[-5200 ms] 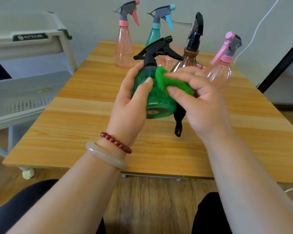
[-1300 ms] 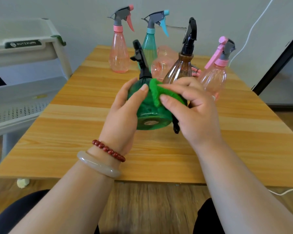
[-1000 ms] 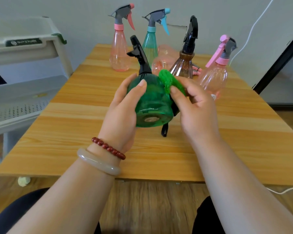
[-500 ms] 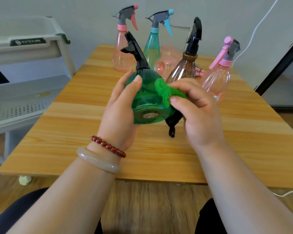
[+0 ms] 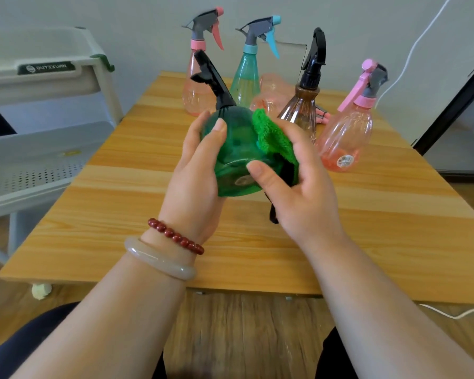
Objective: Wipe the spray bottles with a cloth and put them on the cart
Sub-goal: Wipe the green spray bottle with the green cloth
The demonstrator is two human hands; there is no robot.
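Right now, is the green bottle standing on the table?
No, the green bottle is held tilted above the table between the left hand and the right hand, which holds the cloth against it.

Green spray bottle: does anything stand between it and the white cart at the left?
Nothing visible does. The green translucent plastic spray bottle is held above the wooden table; the white plastic cart stands at its left, and the other bottles stand behind it.
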